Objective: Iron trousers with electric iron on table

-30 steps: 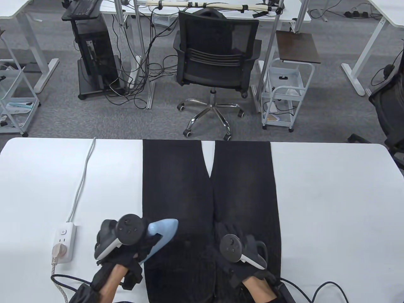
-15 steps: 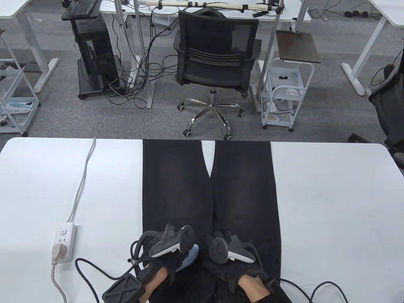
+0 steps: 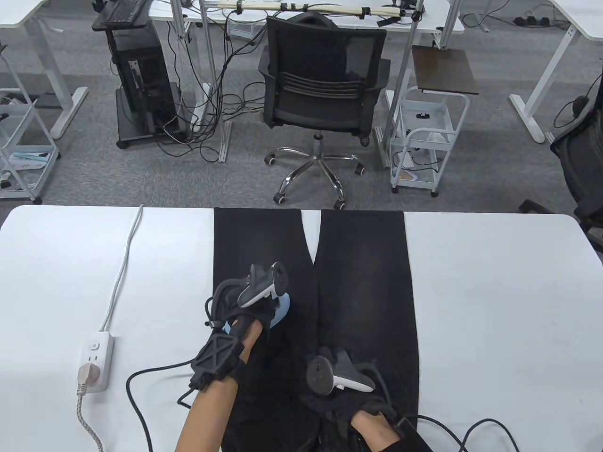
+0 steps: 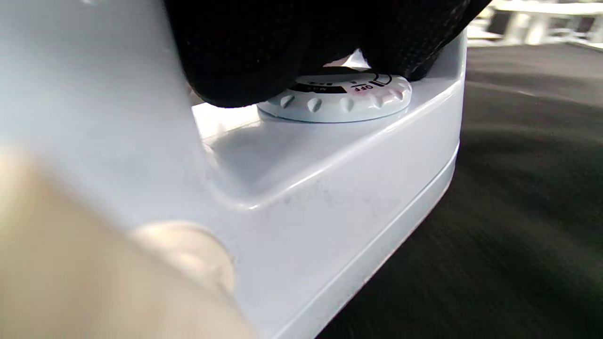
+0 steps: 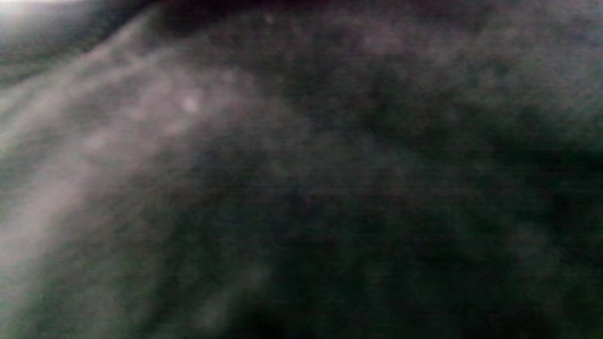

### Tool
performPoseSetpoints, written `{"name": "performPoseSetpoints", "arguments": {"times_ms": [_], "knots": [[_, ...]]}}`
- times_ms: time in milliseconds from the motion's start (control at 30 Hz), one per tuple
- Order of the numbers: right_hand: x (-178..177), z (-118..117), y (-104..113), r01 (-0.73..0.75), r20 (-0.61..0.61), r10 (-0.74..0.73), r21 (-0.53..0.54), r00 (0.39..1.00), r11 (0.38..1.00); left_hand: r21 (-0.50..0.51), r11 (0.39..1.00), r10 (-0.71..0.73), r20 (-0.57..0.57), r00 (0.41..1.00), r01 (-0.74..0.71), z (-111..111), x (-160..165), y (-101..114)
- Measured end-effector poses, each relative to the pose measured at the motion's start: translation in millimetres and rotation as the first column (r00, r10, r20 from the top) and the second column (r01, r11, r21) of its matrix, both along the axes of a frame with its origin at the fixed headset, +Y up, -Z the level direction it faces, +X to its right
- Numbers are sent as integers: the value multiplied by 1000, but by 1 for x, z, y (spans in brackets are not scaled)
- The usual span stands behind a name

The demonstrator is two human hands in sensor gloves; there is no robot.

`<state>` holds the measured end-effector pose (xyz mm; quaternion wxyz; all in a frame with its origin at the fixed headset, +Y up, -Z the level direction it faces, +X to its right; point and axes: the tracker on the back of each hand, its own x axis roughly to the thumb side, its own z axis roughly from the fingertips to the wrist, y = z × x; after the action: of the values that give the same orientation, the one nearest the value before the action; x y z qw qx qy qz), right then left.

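Your left hand (image 3: 245, 301) grips the iron (image 3: 281, 308) — its pale blue body sits flat on the left leg of the trousers (image 3: 362, 282), which lie spread lengthwise down the middle of the table (image 3: 494, 292). From the left wrist, gloved fingers (image 4: 245, 52) wrap the handle just above the dial (image 4: 337, 99), which reads OFF. Your right hand (image 3: 339, 372) rests on the right leg near the waist — whether its fingers lie flat or curled, I cannot tell. A power strip (image 3: 96, 360) lies at the left.
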<state>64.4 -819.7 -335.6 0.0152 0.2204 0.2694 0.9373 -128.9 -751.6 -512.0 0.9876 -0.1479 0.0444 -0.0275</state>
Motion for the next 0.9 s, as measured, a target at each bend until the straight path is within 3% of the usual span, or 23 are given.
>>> {"name": "performPoseSetpoints", "arguments": {"times_ms": [200, 400, 500, 700, 833, 900], "knots": [[-1, 1, 0, -11, -1, 11, 2, 1000, 1000, 4, 1000, 2, -82, 997, -2, -35, -15, 0], [-2, 1, 0, -20, 0, 20, 8, 1000, 1000, 0, 1000, 16, -18, 1000, -16, -34, -15, -2], [-3, 1, 1, -28, 9, 28, -4, 1000, 1000, -51, 997, 53, 25, 998, -52, -15, -9, -2], [-2, 0, 1, -20, 31, 20, -11, 999, 1000, -100, 993, 68, 110, 992, -57, 50, 6, 0], [1, 1, 0, -5, 54, 5, -1, 999, 1000, -136, 990, 74, 207, 976, -46, 106, 17, 2], [3, 0, 0, 0, 58, 0, -7, 998, 1000, -108, 994, 31, 254, 967, -3, 133, 22, 4]]}}
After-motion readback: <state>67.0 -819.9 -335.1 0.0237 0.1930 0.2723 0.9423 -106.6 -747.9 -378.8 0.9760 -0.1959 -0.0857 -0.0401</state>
